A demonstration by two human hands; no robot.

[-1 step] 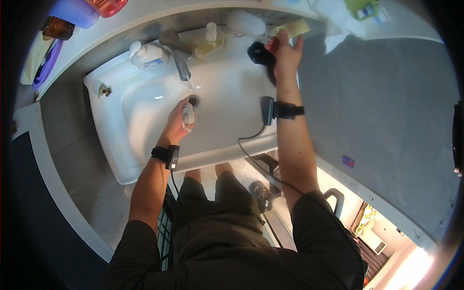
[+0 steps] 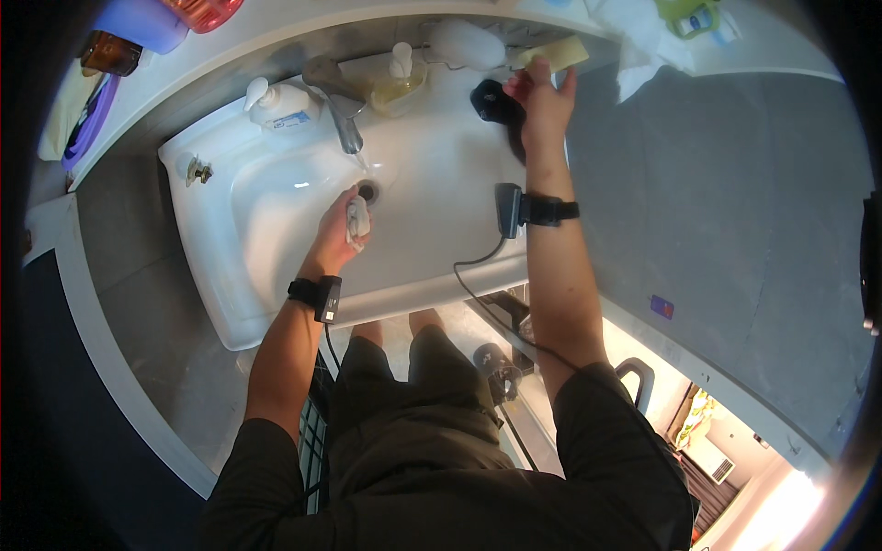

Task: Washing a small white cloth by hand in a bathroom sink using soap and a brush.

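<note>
- Left hand (image 2: 336, 230), near the centre of the frame; its fingers are curled around a crumpled whitish cloth (image 2: 358, 220), grasping it over the bowl of the white sink (image 2: 432, 211), just below the drain (image 2: 367, 191).
- Right hand (image 2: 546, 106), upper right of centre; its fingertips overlap the near end of a pale yellow sponge (image 2: 567, 53), which lies at the top of the frame; I cannot tell whether they grip it or only touch it.
- Black object (image 2: 494, 101), just left of the right hand; its lower part runs down beside the wrist, and its kind is unclear.
- Metal tap (image 2: 347, 129), above the drain, its spout angled down toward the bowl; a white pump bottle (image 2: 280, 106) stands to its left, a clear pump bottle (image 2: 400, 89) with yellowish liquid to its right.
- White puff (image 2: 469, 44), at the top centre, left of the sponge.
- Black straps with small boxes circle both wrists; a dark cable (image 2: 467, 277) loops down from the right one.
- White tissue (image 2: 634, 37), upper right, hanging over the shelf edge; a green packet (image 2: 689, 16) is beside it.
</note>
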